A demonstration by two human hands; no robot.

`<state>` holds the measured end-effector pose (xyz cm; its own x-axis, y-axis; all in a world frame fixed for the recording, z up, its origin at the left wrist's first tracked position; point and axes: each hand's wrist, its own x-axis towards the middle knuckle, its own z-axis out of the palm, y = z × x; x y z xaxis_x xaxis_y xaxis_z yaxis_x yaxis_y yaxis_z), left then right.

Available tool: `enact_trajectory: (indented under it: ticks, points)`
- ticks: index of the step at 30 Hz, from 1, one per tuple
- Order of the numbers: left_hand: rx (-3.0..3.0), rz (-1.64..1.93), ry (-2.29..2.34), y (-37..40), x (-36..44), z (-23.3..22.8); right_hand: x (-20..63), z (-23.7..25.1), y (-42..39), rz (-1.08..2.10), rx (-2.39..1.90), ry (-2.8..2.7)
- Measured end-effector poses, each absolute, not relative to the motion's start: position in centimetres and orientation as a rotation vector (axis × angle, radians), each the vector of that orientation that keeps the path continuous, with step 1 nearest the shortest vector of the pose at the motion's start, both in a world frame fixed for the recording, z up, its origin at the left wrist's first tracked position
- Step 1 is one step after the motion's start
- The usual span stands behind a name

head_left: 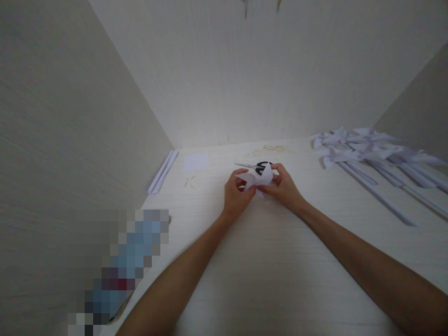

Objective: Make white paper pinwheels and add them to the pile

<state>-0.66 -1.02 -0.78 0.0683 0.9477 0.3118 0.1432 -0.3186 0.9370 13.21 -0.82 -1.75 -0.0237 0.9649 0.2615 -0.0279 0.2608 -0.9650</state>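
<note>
Between my two hands is a white paper pinwheel with its points folded up. My left hand pinches its left side, the thumb close to the centre. On the other side my right hand grips the paper, thumb at the middle and fingers behind the right point. Just beyond lie scissors with black handles, blades pointing left; the paper and my right hand partly cover them. Whether a pin or stick sits at the pinwheel's centre is too small to tell.
Several finished paper pinwheels on rolled sticks lie at the right. Two paper rolls rest along the left wall, beside a square paper sheet. Small thin sticks and a scattered beige pile are on the table. A pixelated area covers the lower left.
</note>
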Motion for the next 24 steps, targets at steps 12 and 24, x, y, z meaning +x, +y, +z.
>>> enact_trajectory:
  ticks: [12, 24]
  points:
    - [1.436, 1.274, 1.043, -0.68, -0.5, -0.63, 13.12, -1.75, -0.85, 1.095, -1.004, -1.235]
    - [1.372, 1.289, 1.009, -0.42, -0.51, -0.9, 13.23, -2.07, -0.82, 1.061, -1.005, -1.252]
